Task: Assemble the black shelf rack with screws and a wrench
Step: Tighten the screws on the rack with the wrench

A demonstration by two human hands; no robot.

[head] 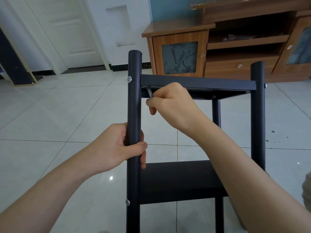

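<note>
The black shelf rack stands upright on the tiled floor in front of me. Its near left post carries a silver screw head level with the upper shelf and another screw level with the lower shelf. My left hand grips the left post between the two shelves. My right hand pinches a small grey wrench just under the upper shelf's left corner. The wrench tip goes up behind the shelf edge, out of sight. The near right post stands untouched.
A wooden TV cabinet stands close behind the rack, at the back right. A white door and a dark board leaning on the wall are at the far left. Several dark specks lie on the glossy floor tiles at the right.
</note>
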